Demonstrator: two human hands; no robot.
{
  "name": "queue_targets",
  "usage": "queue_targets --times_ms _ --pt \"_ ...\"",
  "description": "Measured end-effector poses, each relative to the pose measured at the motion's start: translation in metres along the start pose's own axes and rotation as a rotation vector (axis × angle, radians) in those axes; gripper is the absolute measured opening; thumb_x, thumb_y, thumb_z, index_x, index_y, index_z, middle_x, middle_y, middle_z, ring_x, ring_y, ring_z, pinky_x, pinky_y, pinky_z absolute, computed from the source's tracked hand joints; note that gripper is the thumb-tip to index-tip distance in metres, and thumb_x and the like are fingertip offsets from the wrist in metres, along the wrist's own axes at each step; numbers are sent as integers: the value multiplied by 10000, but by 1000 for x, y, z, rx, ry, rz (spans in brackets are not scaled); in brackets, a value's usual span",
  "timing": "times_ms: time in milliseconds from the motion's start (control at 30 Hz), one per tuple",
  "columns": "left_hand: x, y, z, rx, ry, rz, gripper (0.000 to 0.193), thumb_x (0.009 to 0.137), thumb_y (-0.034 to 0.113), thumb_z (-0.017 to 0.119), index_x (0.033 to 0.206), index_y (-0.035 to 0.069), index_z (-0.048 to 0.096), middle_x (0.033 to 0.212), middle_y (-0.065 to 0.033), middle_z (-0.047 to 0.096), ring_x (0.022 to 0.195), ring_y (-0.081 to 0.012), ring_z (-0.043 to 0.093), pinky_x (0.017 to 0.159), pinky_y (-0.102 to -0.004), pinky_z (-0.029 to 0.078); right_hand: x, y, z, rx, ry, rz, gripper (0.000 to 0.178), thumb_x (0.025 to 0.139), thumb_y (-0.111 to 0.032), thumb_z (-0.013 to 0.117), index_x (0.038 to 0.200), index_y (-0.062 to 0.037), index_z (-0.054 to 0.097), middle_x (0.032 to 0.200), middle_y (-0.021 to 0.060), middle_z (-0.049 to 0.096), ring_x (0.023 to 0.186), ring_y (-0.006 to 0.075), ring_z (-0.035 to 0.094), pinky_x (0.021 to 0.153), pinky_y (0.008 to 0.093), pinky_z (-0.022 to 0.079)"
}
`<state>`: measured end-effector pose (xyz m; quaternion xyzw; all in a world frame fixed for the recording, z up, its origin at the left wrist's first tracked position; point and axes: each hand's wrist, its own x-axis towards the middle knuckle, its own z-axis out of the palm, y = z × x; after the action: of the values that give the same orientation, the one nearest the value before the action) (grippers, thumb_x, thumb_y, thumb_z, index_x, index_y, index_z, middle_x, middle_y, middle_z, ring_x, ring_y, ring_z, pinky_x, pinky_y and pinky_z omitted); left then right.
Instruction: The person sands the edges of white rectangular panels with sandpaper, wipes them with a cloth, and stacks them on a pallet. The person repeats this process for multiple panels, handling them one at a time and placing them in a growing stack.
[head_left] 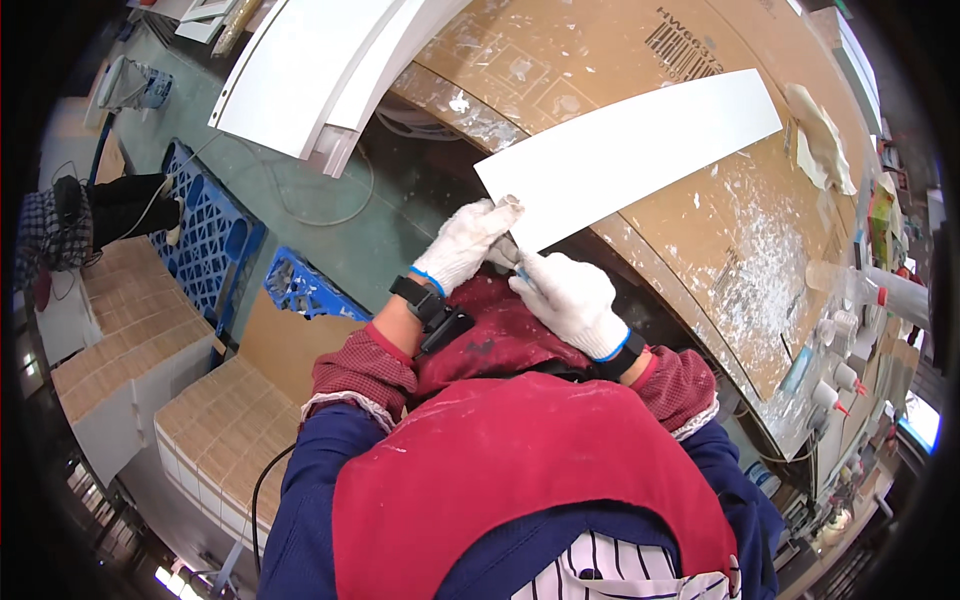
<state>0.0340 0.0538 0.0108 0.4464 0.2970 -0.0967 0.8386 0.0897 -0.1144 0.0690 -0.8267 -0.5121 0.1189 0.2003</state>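
A long white panel (640, 150) lies on a cardboard-covered bench, with its near end over the front edge. My left hand (465, 243), in a white knit glove with a stained fingertip, is closed on that near end at its left side. My right hand (572, 303), gloved the same way, is closed beside the panel's near corner. A bit of blue shows at its fingertips, but what it holds is too hidden to name.
More white panels (310, 75) rest at upper left. Blue plastic pallets (205, 235) and strapped stacks (215, 430) stand to the left. The bench's cardboard (690, 240) bears white smears; a crumpled cloth (820, 140) and several bottles (828, 395) sit along its right side. Another person (100, 215) stands far left.
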Motion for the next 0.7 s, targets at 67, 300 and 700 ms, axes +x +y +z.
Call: queue_targets --times_ms 67,300,700 --pt "-1 3 -2 83 10 -24 377 898 354 596 997 -9 594 813 -59 624 661 -122 605 615 -264 505 -2 1 12 -85 12 -22 380 815 -298 656 1115 -95 540 638 62 543 524 232 582 451 355 460" --pt "-8 12 -1 128 -7 24 412 883 365 604 1062 -6 604 853 -30 625 731 -106 585 671 -254 478 0 -11 -5 23 216 -71 309 835 -249 633 1086 -92 543 683 79 557 590 244 602 490 361 472" --pt "11 3 0 -169 -179 45 302 910 156 545 1124 -57 518 1001 -124 617 844 -231 651 728 -368 570 -13 13 -32 210 -75 64 284 846 -316 612 1040 -110 595 723 100 598 667 289 614 595 391 498"
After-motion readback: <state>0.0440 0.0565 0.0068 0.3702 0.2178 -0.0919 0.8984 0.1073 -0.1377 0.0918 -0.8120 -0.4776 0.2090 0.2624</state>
